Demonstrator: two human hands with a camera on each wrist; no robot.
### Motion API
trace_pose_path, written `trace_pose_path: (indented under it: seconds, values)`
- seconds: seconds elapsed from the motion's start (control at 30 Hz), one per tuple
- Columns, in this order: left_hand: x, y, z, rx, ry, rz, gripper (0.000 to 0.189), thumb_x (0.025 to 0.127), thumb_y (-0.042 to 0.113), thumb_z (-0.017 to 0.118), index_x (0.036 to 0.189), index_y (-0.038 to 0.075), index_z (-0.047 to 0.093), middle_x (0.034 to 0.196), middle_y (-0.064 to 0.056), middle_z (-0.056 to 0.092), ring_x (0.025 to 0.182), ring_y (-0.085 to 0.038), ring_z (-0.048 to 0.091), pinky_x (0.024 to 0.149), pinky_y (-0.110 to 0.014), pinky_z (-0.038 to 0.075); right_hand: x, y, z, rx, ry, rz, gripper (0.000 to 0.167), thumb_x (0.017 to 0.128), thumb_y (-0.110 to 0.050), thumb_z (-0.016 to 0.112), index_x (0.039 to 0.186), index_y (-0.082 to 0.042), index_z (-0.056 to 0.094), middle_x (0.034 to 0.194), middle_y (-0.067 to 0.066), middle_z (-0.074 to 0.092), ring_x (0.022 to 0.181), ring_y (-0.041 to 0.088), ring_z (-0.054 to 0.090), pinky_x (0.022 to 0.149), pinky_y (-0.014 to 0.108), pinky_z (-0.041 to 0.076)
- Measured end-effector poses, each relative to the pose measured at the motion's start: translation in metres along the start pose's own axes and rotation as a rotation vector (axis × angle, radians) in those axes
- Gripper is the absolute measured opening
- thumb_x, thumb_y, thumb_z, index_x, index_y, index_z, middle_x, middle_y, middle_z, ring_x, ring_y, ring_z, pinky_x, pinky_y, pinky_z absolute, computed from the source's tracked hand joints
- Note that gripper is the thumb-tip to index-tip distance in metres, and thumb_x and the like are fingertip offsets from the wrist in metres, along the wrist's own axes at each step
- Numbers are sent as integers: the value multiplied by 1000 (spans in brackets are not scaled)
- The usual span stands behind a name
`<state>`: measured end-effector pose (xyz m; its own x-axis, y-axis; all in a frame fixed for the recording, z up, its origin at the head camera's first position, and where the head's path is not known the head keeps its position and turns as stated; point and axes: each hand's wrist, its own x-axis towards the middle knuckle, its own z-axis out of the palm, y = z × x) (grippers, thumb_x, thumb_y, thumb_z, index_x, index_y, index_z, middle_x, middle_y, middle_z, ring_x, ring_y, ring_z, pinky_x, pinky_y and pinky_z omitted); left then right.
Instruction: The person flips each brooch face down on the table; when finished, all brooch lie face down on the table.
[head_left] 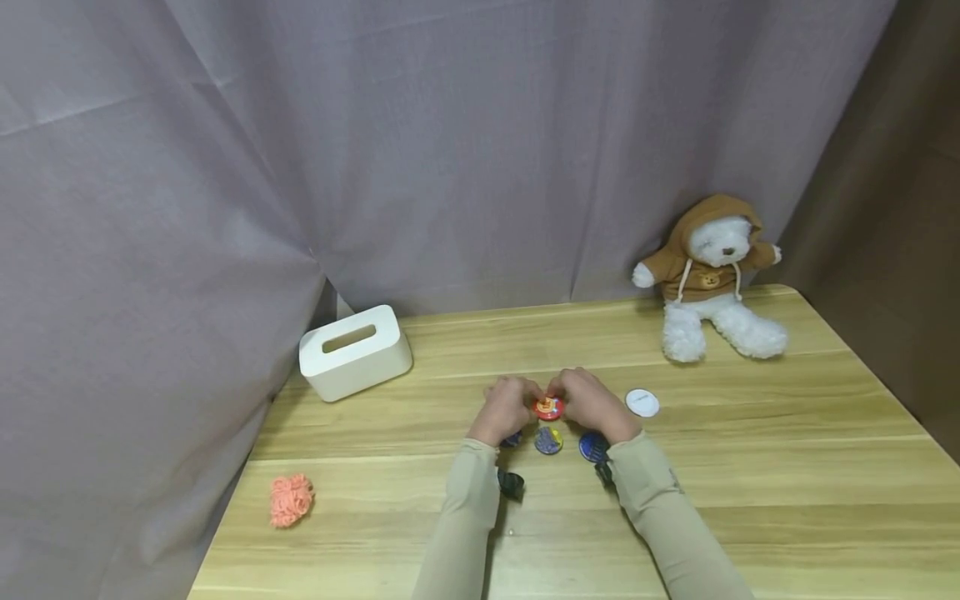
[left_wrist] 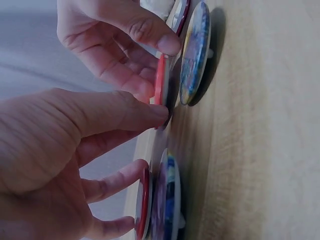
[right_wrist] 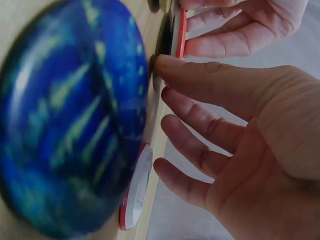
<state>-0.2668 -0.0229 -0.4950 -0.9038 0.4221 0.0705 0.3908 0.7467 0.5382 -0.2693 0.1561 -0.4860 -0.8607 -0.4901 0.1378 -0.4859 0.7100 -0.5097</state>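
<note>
Red badge over the wooden table, white bear sitting back right, tissue box back left, left hand pinching the badge's rim now, right hand at the opposite edge, grip hard to tell, blue badge nearer.

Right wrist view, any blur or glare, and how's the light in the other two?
Right wrist: the blue badge looks soft, with a pale glare spot at its left. Left wrist: the upper patterned badge casts a dark shadow. Head: the table shows pale sheen between the sleeves.
</note>
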Motion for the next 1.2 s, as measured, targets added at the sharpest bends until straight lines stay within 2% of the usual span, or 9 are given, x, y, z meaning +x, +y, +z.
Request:
trace_pose_path:
  seconds: [0.1,0.33,0.5,0.87,1.2]
  values:
    - [0,-1,0,-5,2,-7,26,73,0,83,95,13,79,106,2,75,107,-27,60,93,-55,35,-1,2,-1,5,-4,13,22,67,10,74,82,-6,74,77,0,69,73,18,57,73,41,48]
    - [0,-3,-1,-4,18,10,19,78,4,81,93,16,80,103,6,76,104,-20,64,88,-44,35,-3,5,-4,48,-26,45,15,75,5,76,83,-8,75,79,-2,71,72,14,55,73,38,49]
    - [0,-2,-4,-16,18,-4,18,81,5,80,93,18,80,100,7,76,99,-16,64,89,-47,36,-4,7,-7,62,-20,43,13,77,4,76,85,-7,76,80,-1,72,71,13,56,72,38,48]
    - [0,-1,-9,-11,80,-10,15,86,8,78,98,16,82,107,3,75,96,-21,59,87,-43,35,-2,11,-9,119,12,40,13,83,5,72,95,-1,73,83,8,73,79,19,68,77,42,54]
    - [-3,2,-8,-7,103,21,15,89,16,77,102,18,82,105,6,76,88,-18,54,84,-42,37,-5,12,-9,163,23,48,14,85,8,66,94,-2,72,76,1,69,69,11,58,67,34,49]
